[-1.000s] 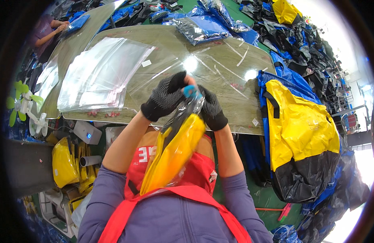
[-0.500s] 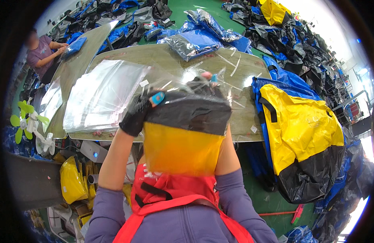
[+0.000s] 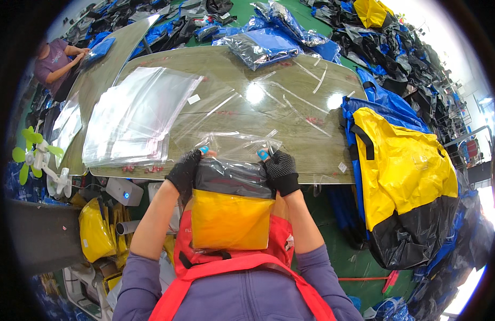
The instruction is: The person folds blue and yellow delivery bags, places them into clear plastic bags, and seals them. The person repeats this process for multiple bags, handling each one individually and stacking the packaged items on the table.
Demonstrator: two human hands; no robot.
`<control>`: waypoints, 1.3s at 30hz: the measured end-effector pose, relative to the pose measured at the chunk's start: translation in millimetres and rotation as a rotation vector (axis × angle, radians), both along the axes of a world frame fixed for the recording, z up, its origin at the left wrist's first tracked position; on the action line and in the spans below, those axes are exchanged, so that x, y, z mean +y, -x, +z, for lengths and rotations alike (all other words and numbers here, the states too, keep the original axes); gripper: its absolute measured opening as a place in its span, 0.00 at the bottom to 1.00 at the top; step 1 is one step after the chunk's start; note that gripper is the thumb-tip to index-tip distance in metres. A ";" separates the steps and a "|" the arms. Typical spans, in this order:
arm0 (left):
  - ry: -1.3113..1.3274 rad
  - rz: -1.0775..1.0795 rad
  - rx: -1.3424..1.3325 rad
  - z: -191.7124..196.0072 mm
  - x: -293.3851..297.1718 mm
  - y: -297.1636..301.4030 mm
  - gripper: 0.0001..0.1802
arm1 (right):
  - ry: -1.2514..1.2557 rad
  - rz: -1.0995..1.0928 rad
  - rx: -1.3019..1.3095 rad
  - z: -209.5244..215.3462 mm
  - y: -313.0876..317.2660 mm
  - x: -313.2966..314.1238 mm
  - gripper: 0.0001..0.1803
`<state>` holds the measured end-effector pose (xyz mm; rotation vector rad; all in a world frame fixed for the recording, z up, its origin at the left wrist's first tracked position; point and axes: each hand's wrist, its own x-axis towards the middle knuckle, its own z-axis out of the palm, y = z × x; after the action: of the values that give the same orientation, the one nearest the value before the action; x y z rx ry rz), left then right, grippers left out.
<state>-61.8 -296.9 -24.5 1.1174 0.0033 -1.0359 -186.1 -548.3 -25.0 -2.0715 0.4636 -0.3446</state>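
Between my hands hangs a clear plastic bag (image 3: pixel 234 144) with a folded yellow and black bag (image 3: pixel 231 219) inside it. My left hand (image 3: pixel 186 168), in a black fingerless glove with blue tape on the thumb, pinches the left of the plastic's upper part. My right hand (image 3: pixel 281 170), gloved and taped the same way, grips the upper right. The yellow part hangs down in front of my red apron (image 3: pixel 282 241), below the table's near edge. The bag's open end lies toward the table.
A stack of clear plastic bags (image 3: pixel 135 117) lies on the table (image 3: pixel 204 80)'s left. Packed blue bags (image 3: pixel 263 45) sit at its far edge. Large yellow and black bags (image 3: pixel 402 160) hang over its right side. A green fan (image 3: pixel 36 152) stands left; a person (image 3: pixel 57 67) works far left.
The packed bag has come down and closer to my body, and its blur is gone. My right hand, mostly hidden behind it before, now shows at its upper right corner.
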 end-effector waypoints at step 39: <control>-0.349 0.020 -0.761 12.8 33.7 -45.0 0.21 | 0.596 0.641 -0.218 60.8 -131.2 85.4 0.09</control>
<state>-16.8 -263.2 -11.7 1.7726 -0.4248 -0.5479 -55.0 -462.9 35.8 -2.5721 -0.4973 -0.3367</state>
